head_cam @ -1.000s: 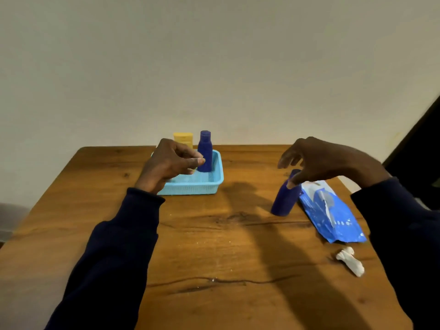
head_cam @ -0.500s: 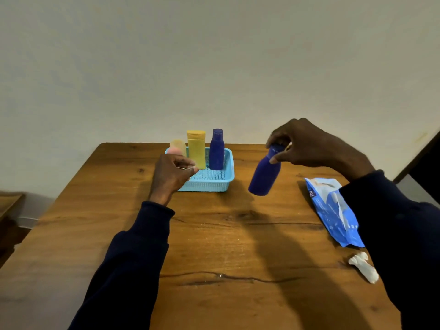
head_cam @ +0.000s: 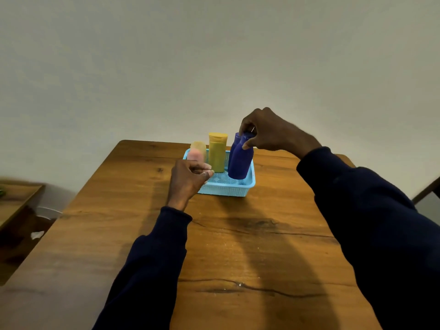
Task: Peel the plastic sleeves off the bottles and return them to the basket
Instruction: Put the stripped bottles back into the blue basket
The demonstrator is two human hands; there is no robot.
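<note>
Across the lower two thirds of the frame lies a wooden table [head_cam: 238,246], with a pale wall [head_cam: 214,55] behind it. At the left edge, blurred, is a lower wooden surface [head_cam: 16,201].

Both my arms, in dark sleeves [head_cam: 152,270], reach up the frame from the bottom toward the table's far centre.

A light blue mesh basket [head_cam: 228,190] sits at the centre of the frame on the far part of the table.

My right hand [head_cam: 269,133] comes in from the right, above the basket. Its thumb and fingers close round the top of a dark blue bottle [head_cam: 239,163]. That bottle is slightly tilted, with its base down inside the basket's right side. I cannot tell whether it touches the floor.

My left hand [head_cam: 188,179] is at the basket's near left corner. Its fingers are curled, with the thumb against the fingertips. Whether they pinch the rim is not clear.

Standing in the basket:
- a second blue bottle [head_cam: 234,144], just behind the held one and mostly hidden
- a yellow bottle [head_cam: 217,153], upright at the centre
- a blurred pink bottle [head_cam: 196,153], at the left
</note>
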